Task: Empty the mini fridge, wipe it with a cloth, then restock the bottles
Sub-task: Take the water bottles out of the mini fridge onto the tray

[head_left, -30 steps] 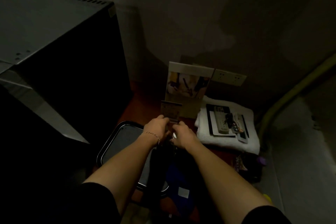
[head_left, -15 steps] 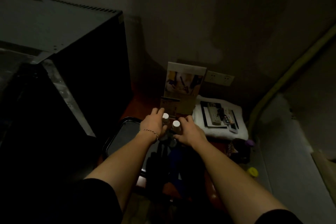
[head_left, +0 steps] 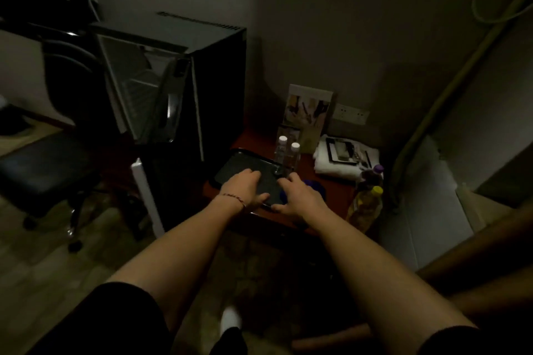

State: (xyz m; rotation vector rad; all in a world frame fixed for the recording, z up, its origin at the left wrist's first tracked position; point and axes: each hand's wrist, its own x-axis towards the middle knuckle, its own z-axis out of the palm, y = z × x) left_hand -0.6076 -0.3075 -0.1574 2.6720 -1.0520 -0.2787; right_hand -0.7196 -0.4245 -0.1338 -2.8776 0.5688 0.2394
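1. I am resting my left hand (head_left: 245,187), grip spread and empty, on the tray (head_left: 230,170).
2. My right hand (head_left: 297,196) is hovering, grip loose, empty.
3. Two bottles (head_left: 287,153) are standing on the table (head_left: 331,190), beside the open fridge (head_left: 184,81).

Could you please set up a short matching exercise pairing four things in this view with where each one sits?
Things:
1. two white-capped bottles
2. yellow bottle
3. mini fridge
4. white towel

Places:
A. left of the red table, door open
B. at the table's right front edge
C. just behind the black tray
D. near the wall socket, under dark items

Pairs: 1-C, 2-B, 3-A, 4-D
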